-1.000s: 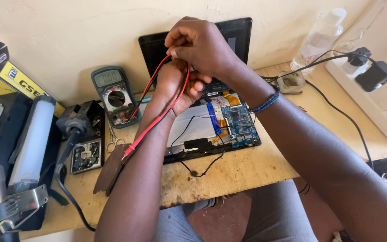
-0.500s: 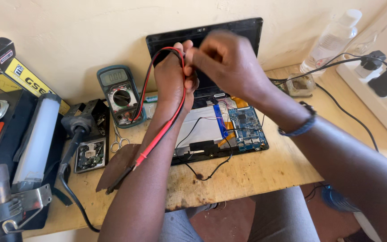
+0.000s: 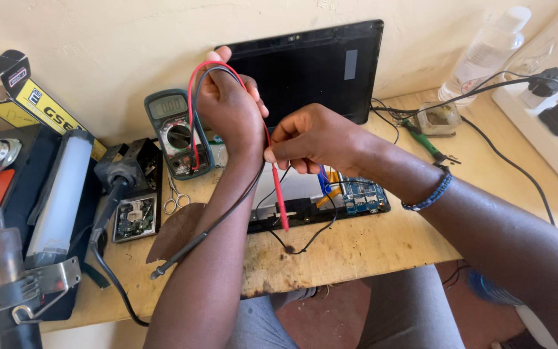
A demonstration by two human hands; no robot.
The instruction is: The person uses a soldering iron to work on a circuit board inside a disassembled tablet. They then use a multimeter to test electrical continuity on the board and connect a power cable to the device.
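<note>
While the left hand (image 3: 227,113) closes its grip around looped test leads (image 3: 195,97), the right hand (image 3: 311,139) pinches the red probe (image 3: 279,194), multimeter (image 3: 177,132) at nine o'clock.

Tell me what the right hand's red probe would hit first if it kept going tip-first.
The right hand pinches the thin red probe, pointing down. Straight on, its tip would likely meet the lower edge of the opened tablet, though depth is unclear.

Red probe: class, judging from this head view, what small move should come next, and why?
Probably lower the red probe onto the blue circuit board. The right hand pinches it tip-down above the opened tablet, while the left hand only gathers the leads and the black probe dangles unused.
</note>
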